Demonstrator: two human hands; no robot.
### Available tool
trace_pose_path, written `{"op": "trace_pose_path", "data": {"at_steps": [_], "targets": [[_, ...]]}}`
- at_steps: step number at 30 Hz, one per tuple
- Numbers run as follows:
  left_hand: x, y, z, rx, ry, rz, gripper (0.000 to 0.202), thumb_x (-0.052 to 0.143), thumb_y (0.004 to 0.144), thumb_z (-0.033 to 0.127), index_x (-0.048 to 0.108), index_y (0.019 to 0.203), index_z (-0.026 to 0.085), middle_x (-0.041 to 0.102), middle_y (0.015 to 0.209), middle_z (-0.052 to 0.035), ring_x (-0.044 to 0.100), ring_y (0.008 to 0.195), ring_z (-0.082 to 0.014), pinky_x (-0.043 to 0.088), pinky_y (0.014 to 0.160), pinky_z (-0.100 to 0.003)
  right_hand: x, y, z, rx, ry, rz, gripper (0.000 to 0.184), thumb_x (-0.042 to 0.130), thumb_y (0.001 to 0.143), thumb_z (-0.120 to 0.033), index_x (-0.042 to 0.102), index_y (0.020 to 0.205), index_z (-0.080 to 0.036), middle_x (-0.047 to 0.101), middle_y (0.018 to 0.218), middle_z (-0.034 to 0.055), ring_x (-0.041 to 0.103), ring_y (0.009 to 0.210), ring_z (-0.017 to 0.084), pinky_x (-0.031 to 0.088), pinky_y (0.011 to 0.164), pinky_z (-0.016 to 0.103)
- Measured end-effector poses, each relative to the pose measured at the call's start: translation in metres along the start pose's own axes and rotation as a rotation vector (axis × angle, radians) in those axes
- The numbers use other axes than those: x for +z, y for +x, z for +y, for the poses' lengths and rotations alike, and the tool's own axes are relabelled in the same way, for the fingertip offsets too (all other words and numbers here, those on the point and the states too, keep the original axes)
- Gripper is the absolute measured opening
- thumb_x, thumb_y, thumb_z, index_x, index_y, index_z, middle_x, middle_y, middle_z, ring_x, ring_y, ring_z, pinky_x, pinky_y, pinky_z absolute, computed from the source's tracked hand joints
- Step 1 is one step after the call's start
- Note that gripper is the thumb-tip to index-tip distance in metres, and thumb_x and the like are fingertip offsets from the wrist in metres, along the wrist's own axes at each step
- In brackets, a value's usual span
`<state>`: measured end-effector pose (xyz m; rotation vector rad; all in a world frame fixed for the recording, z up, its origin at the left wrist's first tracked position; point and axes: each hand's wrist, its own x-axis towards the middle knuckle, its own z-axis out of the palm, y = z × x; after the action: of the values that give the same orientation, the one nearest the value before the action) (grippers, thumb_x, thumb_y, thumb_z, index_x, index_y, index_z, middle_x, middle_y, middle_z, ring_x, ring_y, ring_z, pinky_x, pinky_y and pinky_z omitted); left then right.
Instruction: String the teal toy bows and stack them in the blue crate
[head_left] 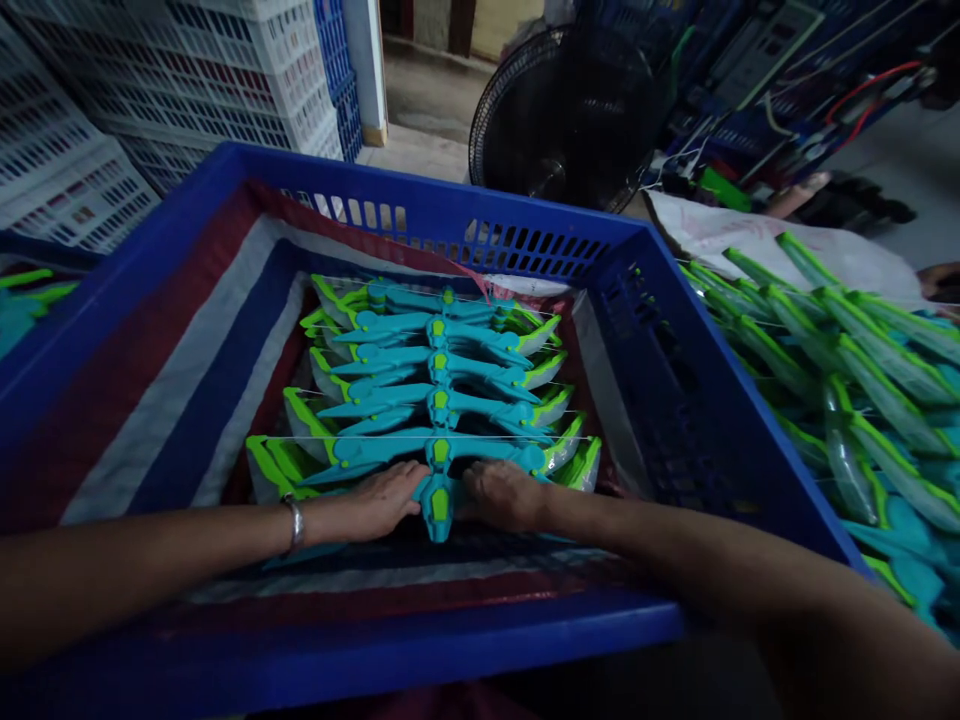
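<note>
Several teal and lime-green plastic toy bows point(442, 358) with thin strings lie in a row, one behind another, inside a blue crate point(450, 640). My left hand point(386, 498), a metal bracelet at its wrist, is closed on the nearest toy bow point(439, 505), just left of its middle. On the other side of that middle piece, my right hand point(501, 492) grips the same bow. Its fingertips are partly hidden in shadow and behind the bow. Red, white and blue striped cloth point(202, 400) lines the crate.
More toy bows point(847, 330) are heaped to the right, beside a white sack point(780, 230). A black fan point(562, 120) stands behind the crate. White plastic crates point(225, 90) are stacked at back left. Another person's hand point(799, 195) shows at upper right.
</note>
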<state>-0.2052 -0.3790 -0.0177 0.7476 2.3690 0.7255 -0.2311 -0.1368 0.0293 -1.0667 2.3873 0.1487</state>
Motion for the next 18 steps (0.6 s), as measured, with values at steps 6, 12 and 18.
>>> {"op": "trace_pose_path", "data": {"at_steps": [6, 12, 18], "targets": [[0.003, -0.001, -0.003, -0.078, 0.02, -0.055, 0.051, 0.049, 0.098, 0.028, 0.039, 0.147, 0.018, 0.044, 0.154, -0.0178, 0.04, 0.146, -0.0338, 0.035, 0.122, -0.053, -0.009, 0.026, 0.027, 0.066, -0.103, 0.146, 0.037, 0.034, 0.102, -0.01, 0.053, 0.134, -0.008, 0.057, 0.13, 0.0223, 0.054, 0.122, 0.03, 0.054, 0.086, 0.039], [-0.002, 0.001, 0.011, -0.05, 0.03, -0.007, 0.041, 0.048, 0.095, 0.02, 0.048, 0.135, 0.02, 0.056, 0.137, -0.015, 0.05, 0.132, -0.0318, 0.039, 0.117, -0.053, 0.006, 0.031, 0.04, 0.095, -0.08, 0.053, 0.037, 0.029, 0.102, -0.008, 0.055, 0.128, -0.005, 0.064, 0.114, 0.02, 0.062, 0.107, 0.029, 0.052, 0.087, 0.041], [0.003, 0.004, 0.016, -0.103, 0.013, -0.006, 0.047, 0.048, 0.092, 0.018, 0.048, 0.139, 0.017, 0.054, 0.145, -0.0159, 0.045, 0.137, -0.0325, 0.038, 0.117, -0.054, 0.006, 0.03, 0.046, 0.096, -0.054, 0.048, 0.032, 0.033, 0.101, -0.011, 0.056, 0.124, -0.007, 0.066, 0.114, 0.0201, 0.064, 0.104, 0.029, 0.052, 0.083, 0.039]]}}
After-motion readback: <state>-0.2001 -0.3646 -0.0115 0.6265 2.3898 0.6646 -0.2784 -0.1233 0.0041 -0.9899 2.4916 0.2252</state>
